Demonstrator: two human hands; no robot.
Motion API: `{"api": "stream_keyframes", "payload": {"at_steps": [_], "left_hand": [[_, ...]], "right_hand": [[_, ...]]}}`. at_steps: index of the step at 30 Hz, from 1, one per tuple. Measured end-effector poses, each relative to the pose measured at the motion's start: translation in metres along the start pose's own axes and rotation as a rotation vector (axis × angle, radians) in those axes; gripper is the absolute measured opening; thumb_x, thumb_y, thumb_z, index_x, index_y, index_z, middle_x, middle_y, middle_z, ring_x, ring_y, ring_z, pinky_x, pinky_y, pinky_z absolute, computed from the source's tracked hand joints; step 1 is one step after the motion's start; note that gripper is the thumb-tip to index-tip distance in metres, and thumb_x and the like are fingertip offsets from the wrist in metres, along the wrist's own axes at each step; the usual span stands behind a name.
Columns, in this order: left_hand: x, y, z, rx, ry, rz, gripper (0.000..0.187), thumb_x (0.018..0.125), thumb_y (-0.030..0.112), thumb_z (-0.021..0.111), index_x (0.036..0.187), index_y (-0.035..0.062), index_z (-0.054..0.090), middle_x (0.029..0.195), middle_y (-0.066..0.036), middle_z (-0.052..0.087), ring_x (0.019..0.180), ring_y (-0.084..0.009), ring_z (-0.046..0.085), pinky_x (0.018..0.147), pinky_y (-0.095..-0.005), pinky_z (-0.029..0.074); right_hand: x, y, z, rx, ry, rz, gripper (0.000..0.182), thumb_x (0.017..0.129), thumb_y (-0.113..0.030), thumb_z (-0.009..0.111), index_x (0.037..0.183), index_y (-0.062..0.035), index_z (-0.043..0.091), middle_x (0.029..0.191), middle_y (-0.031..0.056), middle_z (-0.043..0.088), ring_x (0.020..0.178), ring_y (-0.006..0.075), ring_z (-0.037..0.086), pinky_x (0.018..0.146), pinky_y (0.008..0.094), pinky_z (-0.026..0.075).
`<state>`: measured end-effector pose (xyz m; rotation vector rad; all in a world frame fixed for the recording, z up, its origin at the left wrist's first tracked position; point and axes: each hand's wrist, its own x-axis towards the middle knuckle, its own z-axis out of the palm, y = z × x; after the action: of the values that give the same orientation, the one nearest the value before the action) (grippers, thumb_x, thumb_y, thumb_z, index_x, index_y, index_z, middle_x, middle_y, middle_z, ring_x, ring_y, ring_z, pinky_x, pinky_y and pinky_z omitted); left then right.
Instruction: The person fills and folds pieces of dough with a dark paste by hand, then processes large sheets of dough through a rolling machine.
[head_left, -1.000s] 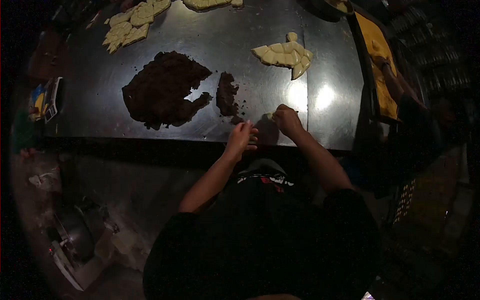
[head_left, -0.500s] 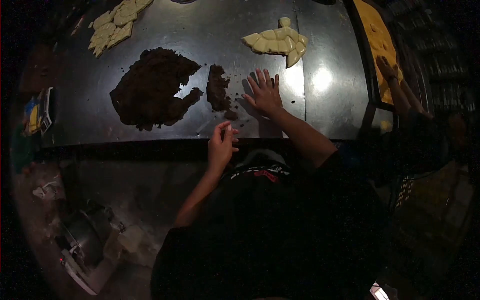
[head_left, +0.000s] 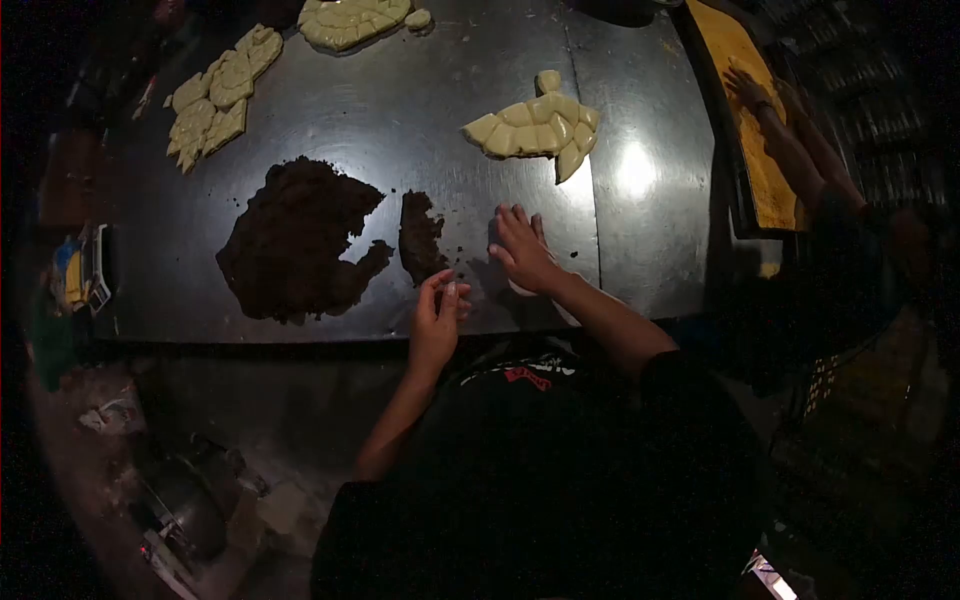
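My right hand (head_left: 525,250) lies palm down on the metal table, fingers stretched out and fairly close together. What may be under its palm is hidden. My left hand (head_left: 435,325) is at the table's front edge with its fingers curled toward the thumb; anything between the fingertips is too small to make out. Just beyond it is a narrow strip of dark brown crumbly paste (head_left: 420,240). Left of the strip lies a large dark brown mass of the same paste (head_left: 300,245), with a ragged notch on its right side. Small crumbs dot the table between the strip and my right hand.
Pale cut dough pieces lie in a cluster (head_left: 535,125) beyond my right hand, another cluster (head_left: 225,90) at left and a third (head_left: 350,22) at the far edge. At right, another person's hand (head_left: 748,90) rests on a yellow sheet in a dark-edged tray (head_left: 745,205).
The view has tilted up, so the table appears lower and more dough shows at the back. My right hand's spread fingers have drawn together. My left hand remains curled near the strip.
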<state>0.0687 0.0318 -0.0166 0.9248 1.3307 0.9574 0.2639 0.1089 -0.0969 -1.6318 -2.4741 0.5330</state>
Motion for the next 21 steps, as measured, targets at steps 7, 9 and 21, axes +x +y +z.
{"api": "stream_keyframes", "payload": {"at_steps": [7, 9, 21], "left_hand": [[0.065, 0.01, 0.019, -0.022, 0.036, -0.088, 0.027, 0.095, 0.021, 0.047, 0.114, 0.0019, 0.051, 0.101, -0.008, 0.06, 0.078, -0.0097, 0.055, 0.07, -0.0241, 0.047], [0.105, 0.023, 0.024, 0.075, 0.05, -0.01, 0.028, 0.095, 0.022, 0.048, 0.114, 0.0013, 0.051, 0.102, -0.009, 0.06, 0.08, -0.0117, 0.057, 0.072, -0.0252, 0.047], [0.292, 0.05, 0.092, 1.131, -0.052, 0.157, 0.04, 0.084, 0.026, 0.059, 0.114, -0.0007, 0.054, 0.108, -0.025, 0.058, 0.099, -0.0369, 0.057, 0.084, -0.0408, 0.046]], "right_hand": [[-0.024, 0.034, -0.068, 0.293, -0.554, -0.05, 0.039, 0.084, -0.018, 0.06, 0.115, 0.0028, 0.052, 0.124, 0.0174, 0.05, 0.115, 0.0314, 0.049, 0.095, 0.0418, 0.04], [0.006, 0.064, -0.085, 0.746, -0.455, 0.114, 0.037, 0.084, -0.012, 0.059, 0.117, 0.0009, 0.051, 0.114, 0.0155, 0.057, 0.098, 0.0271, 0.059, 0.082, 0.036, 0.047], [0.03, 0.065, -0.078, 0.853, 0.267, 0.141, 0.018, 0.084, -0.008, 0.058, 0.099, 0.0001, 0.063, 0.094, 0.014, 0.066, 0.087, 0.0198, 0.064, 0.074, 0.0301, 0.049]]}}
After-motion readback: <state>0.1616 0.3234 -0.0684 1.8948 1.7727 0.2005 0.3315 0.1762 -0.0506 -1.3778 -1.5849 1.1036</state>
